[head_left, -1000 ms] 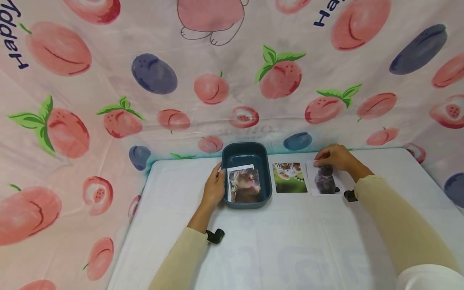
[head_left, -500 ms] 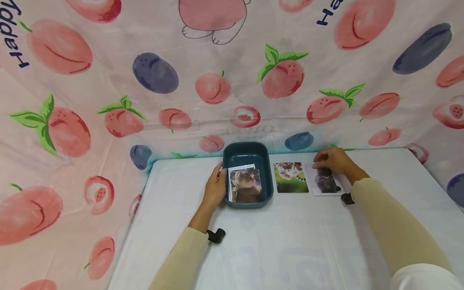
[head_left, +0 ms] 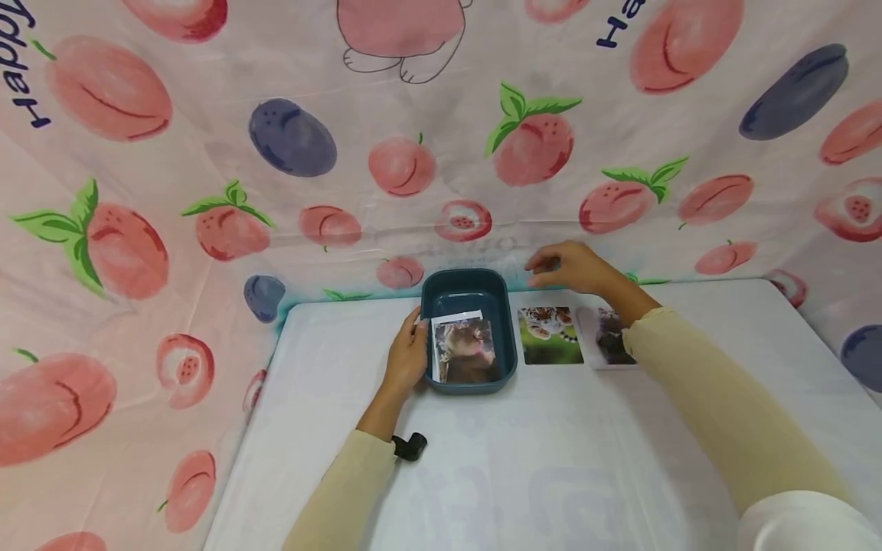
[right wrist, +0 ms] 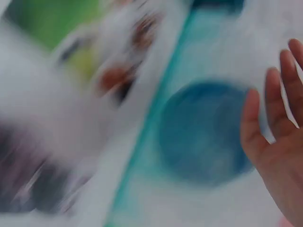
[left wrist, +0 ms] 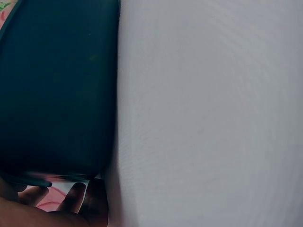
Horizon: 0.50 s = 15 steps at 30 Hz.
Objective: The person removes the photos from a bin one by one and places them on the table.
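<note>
Left hand (head_left: 406,353) with grip on tray (head_left: 472,389), right hand (head_left: 575,268) empty, straight fingers (right wrist: 275,101) only in right-wrist view

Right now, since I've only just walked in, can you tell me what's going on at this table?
A person's left hand holds the side of a dark teal bin. Overlapping photo cards lie in it, one with a brown animal on top. The right hand holds nothing and is beyond the tiger card, which lies on the white tabletop right of the bin. Beside that is a gray animal card, partly hidden by the right sleeve.
</note>
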### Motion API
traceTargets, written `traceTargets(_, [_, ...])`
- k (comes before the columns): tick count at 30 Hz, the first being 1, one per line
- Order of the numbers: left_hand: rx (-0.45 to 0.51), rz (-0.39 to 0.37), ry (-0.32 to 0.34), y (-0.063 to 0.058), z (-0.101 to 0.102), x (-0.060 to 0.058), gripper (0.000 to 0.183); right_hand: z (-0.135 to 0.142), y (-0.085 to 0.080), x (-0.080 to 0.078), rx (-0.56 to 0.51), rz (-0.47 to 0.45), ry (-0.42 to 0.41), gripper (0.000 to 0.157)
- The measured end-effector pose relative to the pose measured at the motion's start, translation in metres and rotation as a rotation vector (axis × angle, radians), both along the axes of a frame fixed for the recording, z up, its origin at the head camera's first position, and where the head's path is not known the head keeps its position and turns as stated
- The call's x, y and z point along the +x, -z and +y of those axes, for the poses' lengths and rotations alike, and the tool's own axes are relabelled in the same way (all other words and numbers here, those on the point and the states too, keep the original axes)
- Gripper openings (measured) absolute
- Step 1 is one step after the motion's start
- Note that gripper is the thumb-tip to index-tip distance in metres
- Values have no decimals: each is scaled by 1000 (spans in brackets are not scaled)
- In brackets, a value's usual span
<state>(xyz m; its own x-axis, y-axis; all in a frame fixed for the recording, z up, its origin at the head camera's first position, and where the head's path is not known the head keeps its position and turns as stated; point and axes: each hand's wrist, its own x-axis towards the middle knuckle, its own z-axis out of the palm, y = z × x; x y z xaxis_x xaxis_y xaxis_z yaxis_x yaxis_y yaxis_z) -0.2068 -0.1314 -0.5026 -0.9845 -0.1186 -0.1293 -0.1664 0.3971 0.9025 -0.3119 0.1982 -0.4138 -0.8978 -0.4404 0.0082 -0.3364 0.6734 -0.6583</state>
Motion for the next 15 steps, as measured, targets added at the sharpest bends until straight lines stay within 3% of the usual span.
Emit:
traceTargets(6, [13, 6, -2, 0, -2, 0, 50, -71, -18, -7, -1, -127, -184, 48])
traceTargets(10, [28, 12, 8, 0, -3, 0, 49, -108, -8, -13, 52, -157, -242, 48])
traceTargets(15, [48, 23, 15, 1, -1, 0, 49, -137, 8, -14, 177, -187, -242, 52])
